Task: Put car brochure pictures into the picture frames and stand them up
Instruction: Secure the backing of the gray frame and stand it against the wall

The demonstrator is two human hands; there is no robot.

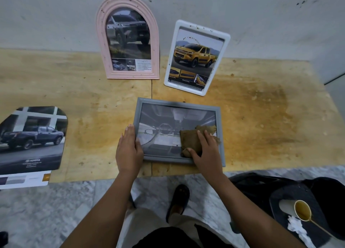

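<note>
- Position, head view: the grey frame (pixel 177 103) lies flat and face up on the wooden board (pixel 93 102), long axis left to right, between both hands.
- Left hand (pixel 128 150) rests straight-fingered along its left edge, thumb on the rim.
- Right hand (pixel 207 152) presses a brown cloth (pixel 190 137) flat onto the glass, lower right.
- I judge the left hand better placed to tip it upright.
- Picture inside: car interior, grey.

stained plywood top (pixel 261 117) against grey wall (pixel 261 14); marble floor (pixel 56 210); black bag (pixel 326 197) bearing yellow ladle (pixel 302 210), white tissue (pixel 295 227).
</note>
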